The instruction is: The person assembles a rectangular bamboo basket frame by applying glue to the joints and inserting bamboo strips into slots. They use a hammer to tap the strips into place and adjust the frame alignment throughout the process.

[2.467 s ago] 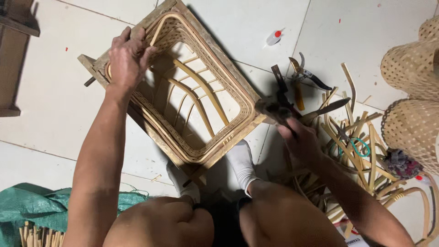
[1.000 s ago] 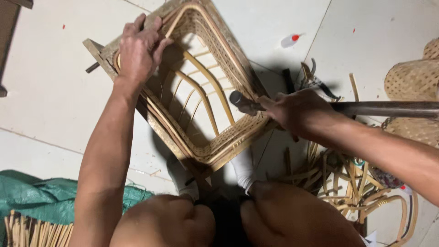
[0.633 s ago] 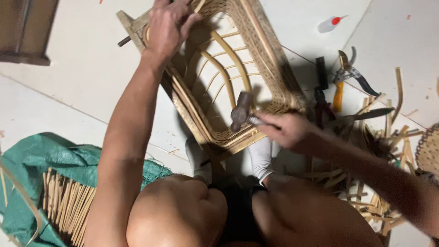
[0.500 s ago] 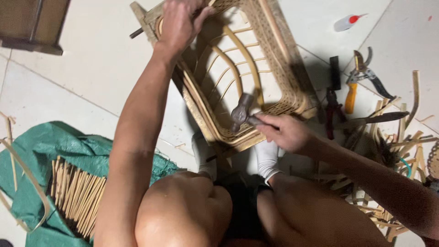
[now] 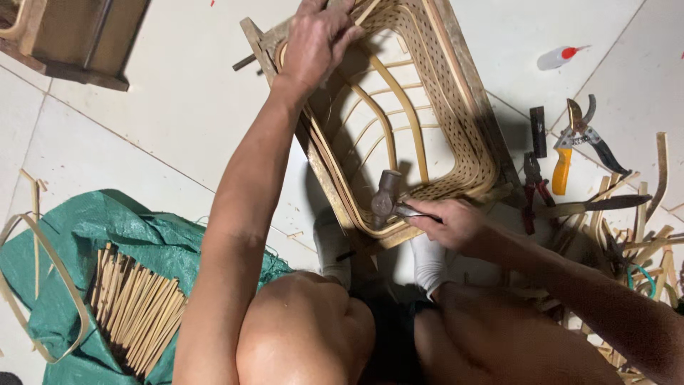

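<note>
**Hammer at the basket frame on the tiled floor**

The floor (image 5: 142,121) is made of big pale tiles. The person sits on it with bare knees near the camera and feet in white socks (image 5: 429,260) tucked under the work.

A woven basket frame (image 5: 399,114) of tan cane lies on the floor in front of the knees, open side up. The tiles show through its thin ribs.

The left hand (image 5: 317,39) is closed over the far rim of the basket frame, fingers curled around the edge. The right hand (image 5: 449,222) is closed tight around the handle of a small hammer (image 5: 388,196). The metal head of the hammer is at the near rim of the frame, just beside the inner edge. I cannot tell if it touches the cane.

To the right of the frame, tools lie on the floor: red-handled pliers (image 5: 531,189), cutters with an orange handle (image 5: 570,146), and a long dark blade (image 5: 591,205). Loose cane strips (image 5: 645,242) are piled near them. A small white bottle with a red cap (image 5: 559,57) lies far to the right.

On the left, a green sheet (image 5: 149,239) is crumpled on the floor. A bundle of short sticks (image 5: 135,306) rests on it. A brown wooden piece (image 5: 78,36) is at the far left corner.
</note>
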